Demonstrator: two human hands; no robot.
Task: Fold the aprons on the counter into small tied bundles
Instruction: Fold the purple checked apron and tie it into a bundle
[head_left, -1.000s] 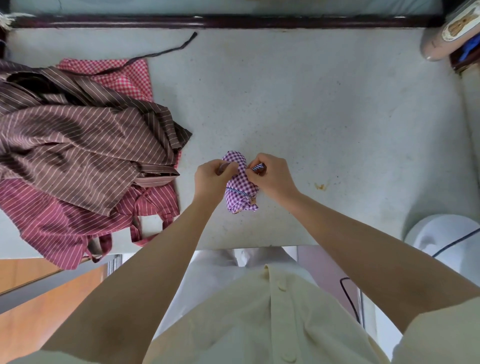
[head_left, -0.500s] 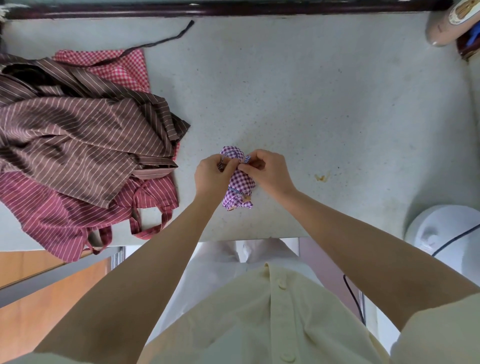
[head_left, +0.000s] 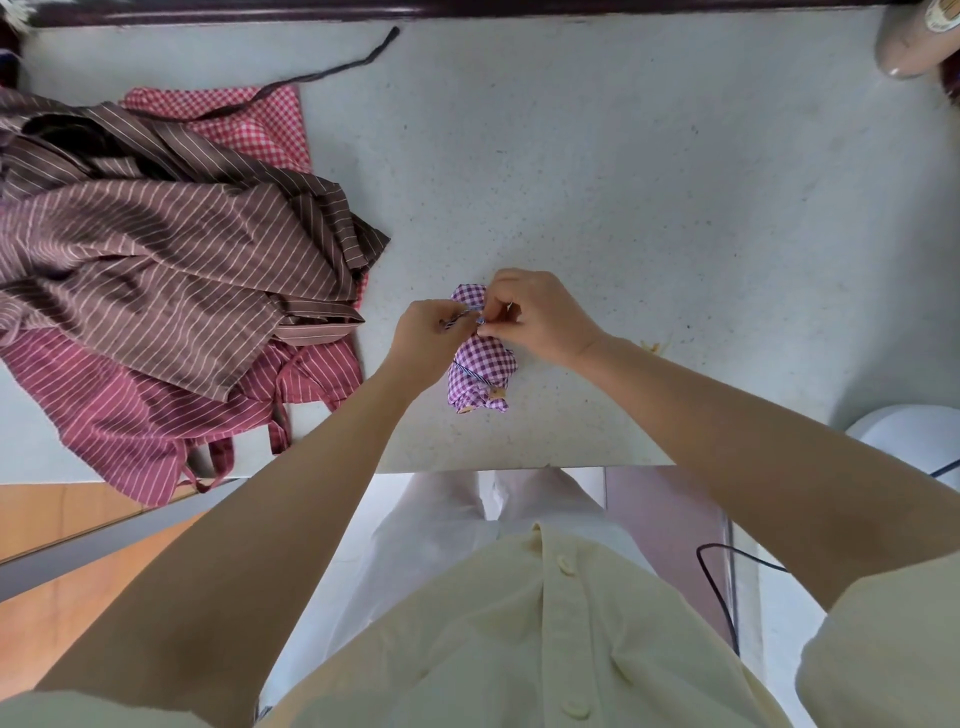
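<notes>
Purple-checked bundle (head_left: 480, 371) lying near counter (head_left: 649, 182) front edge; left hand (head_left: 426, 340) and right hand (head_left: 543, 322) pinching tie strap (head_left: 460, 318), hiding bundle's far end. Brown striped apron (head_left: 171, 249) sprawling left of bundle, covering red-checked apron (head_left: 260, 124).

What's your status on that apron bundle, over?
Left hand, right hand pinching the strap. Purple checked bundle rolled, lying on counter. Striped aprons piled aside, nothing blocking.

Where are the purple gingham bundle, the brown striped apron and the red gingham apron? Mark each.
purple gingham bundle (head_left: 480, 371): head view, its uncovered lower half.
brown striped apron (head_left: 171, 260): head view, middle of its top layer.
red gingham apron (head_left: 262, 127): head view, exposed far corner.
</notes>
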